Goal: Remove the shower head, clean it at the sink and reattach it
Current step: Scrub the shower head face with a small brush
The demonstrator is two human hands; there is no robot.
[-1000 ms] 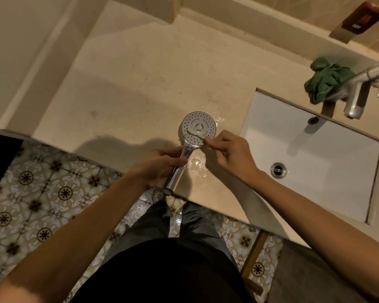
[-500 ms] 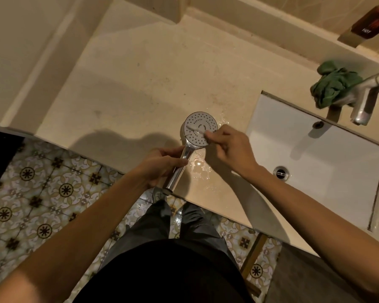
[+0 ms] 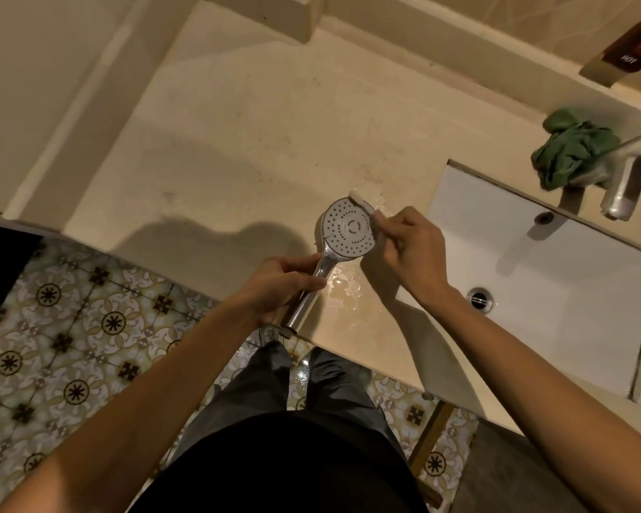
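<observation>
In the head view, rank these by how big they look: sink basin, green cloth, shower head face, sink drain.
1. Sink basin, by far the largest.
2. Green cloth and shower head face: they look alike, and the shower head is held nearer the camera, so no ranking.
3. Sink drain, the smallest.

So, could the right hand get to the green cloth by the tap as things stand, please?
Probably yes, once freed: the right hand grips a small brush at the shower head, and only open counter and basin lie before the green cloth.

Dim, warm yellow light is falling from above; soft shadows are lying on the table, edges are bending, forearms are blurring near the bottom.
</observation>
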